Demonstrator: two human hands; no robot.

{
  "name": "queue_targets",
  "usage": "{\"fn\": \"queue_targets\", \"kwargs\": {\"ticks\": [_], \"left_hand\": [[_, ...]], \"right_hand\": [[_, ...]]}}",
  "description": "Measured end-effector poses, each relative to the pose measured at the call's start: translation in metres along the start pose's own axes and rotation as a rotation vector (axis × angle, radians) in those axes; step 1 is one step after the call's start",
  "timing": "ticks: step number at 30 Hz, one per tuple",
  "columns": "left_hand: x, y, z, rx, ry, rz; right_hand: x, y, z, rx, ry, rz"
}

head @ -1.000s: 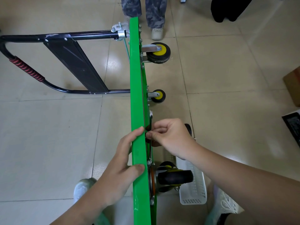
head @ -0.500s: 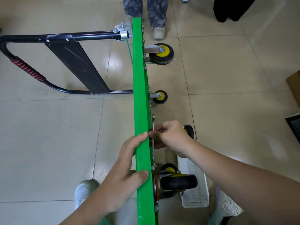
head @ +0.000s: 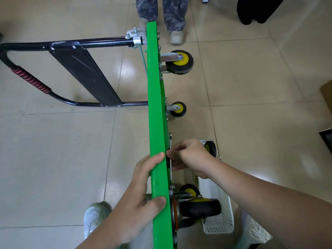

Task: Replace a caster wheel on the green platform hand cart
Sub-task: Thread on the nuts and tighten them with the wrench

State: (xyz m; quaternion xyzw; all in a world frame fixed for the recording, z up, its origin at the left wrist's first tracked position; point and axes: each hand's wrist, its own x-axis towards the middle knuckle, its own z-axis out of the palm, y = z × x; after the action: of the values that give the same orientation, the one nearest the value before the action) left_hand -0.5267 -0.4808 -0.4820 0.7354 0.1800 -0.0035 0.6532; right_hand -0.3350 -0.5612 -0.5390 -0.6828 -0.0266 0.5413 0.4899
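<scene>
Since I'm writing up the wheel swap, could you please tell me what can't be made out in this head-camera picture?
- Head view: whatever the right hand works at on the metal plate is hidden by its own fingers.
- Head view: the platform stands edge-on, hiding most underside bolts.
- Head view: the basket's inside is partly covered by the near wheel and right forearm.

1. Left grip point(head: 142, 200): bare, nails cut short and unpainted; left forearm point(head: 107, 234) bare right down to the bottom edge of the view.
2. Right grip point(head: 190, 157): bare too; right forearm point(head: 260, 200) uncovered as far as the right edge.
3. Left shoe point(head: 97, 218): pale grey-green trainer, rounded toe; blurred.
4. Right shoe point(head: 256, 232): white mesh upper, white laces; only partly in view.
</scene>
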Motion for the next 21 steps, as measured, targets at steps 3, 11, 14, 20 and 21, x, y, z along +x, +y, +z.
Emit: {"fn": "queue_targets", "kwargs": {"ticks": [3,11,14,20,21], "left_hand": [[0.0006,0.0012,0.0001,-0.002,0.000,-0.005],[-0.0014,-0.0005,0.0004,-0.018,-0.012,-0.028],[-0.0018,0.0011,0.0004,-0.002,-0.006,-0.027],[0.0013,0.0055,0.0000,0.008,0.012,-0.043],[0.0026,0.0062,0.0008,0.009,0.014,-0.046]], "right_hand": [[0.0008,-0.0001,0.0017,-0.001,0.003,0.002],[-0.0006,0.0004,0.0024,-0.005,0.012,0.001],[-0.0010,0.0010,0.0024,-0.005,0.022,-0.004],[0.0011,0.0011,-0.0002,0.025,0.020,-0.045],[0.0018,-0.0002,-0.0044,0.041,0.030,-0.074]]}}
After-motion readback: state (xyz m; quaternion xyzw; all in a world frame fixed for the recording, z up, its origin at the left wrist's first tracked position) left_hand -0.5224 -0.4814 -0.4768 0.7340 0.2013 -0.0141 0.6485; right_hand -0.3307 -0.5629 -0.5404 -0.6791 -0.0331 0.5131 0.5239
